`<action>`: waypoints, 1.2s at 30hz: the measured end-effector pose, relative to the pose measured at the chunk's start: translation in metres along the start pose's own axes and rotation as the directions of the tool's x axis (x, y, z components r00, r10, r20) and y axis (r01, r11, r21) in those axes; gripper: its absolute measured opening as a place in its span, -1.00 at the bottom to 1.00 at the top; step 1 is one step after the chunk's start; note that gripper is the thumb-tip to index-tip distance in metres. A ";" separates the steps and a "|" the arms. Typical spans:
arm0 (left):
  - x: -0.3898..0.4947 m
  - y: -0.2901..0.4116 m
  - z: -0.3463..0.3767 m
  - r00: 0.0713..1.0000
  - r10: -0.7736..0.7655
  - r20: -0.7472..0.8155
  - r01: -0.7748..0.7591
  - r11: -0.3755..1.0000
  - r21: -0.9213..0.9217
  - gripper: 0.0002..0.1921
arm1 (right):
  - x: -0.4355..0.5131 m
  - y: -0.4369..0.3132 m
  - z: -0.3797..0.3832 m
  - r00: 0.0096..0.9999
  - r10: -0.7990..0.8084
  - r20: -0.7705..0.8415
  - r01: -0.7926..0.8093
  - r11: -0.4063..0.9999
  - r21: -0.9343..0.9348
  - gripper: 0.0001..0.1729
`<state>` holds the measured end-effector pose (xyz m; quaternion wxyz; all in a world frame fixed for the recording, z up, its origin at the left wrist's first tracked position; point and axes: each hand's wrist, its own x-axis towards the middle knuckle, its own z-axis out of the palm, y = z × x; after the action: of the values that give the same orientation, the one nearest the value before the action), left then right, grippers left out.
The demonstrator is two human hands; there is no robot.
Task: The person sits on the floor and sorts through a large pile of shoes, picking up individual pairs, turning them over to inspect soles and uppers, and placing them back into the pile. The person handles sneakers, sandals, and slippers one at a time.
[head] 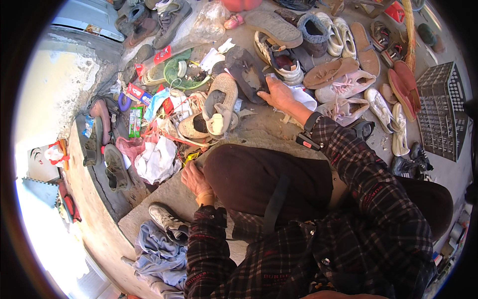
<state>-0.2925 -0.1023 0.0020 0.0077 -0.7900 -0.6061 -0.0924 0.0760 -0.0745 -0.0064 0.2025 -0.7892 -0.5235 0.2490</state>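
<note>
My right hand (pixel 281 96) reaches forward over the floor, thumb and fingers at the edge of a dark, flattened shoe (pixel 244 73). Its fingertips are partly hidden, so a grip on that shoe is unclear. Crumpled white paper (pixel 304 98) lies beside this hand. Close against my dark-trousered knee, my left hand (pixel 196 182) has curled fingers; whether anything is in them is hidden. Between the hands lies a pair of beige speckled shoes (pixel 220 102), one overlapping the other. A yellow wrapper (pixel 192 156) lies just past the left hand.
Litter with a crumpled white bag (pixel 157 160) and a green net (pixel 179 71) spreads ahead on the left. Pink sneakers (pixel 345 86), red slip-ons (pixel 403 89) and a grey plastic crate (pixel 440 112) stand right. A sneaker (pixel 168 220) and blue cloth (pixel 158 248) lie near my left sleeve.
</note>
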 end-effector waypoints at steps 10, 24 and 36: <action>0.000 0.000 -0.001 1.000 0.000 0.001 0.000 1.000 -0.014 -0.65 | -0.008 -0.001 0.017 0.973 0.115 0.202 -0.179 0.926 0.332 -0.29; 0.001 0.005 -0.006 0.999 -0.013 -0.035 0.012 0.999 -0.035 -0.67 | -0.075 -0.004 0.016 0.875 0.058 0.480 -0.389 0.675 0.627 -0.34; -0.001 0.005 -0.006 0.997 0.040 -0.068 -0.042 0.999 -0.023 -0.66 | -0.059 0.008 -0.193 0.851 0.018 0.525 -0.217 0.922 0.320 -0.59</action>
<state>-0.2891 -0.1053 0.0083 0.0202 -0.7988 -0.5878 -0.1262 0.1795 -0.1439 0.1527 0.1839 -0.6735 -0.4520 0.5552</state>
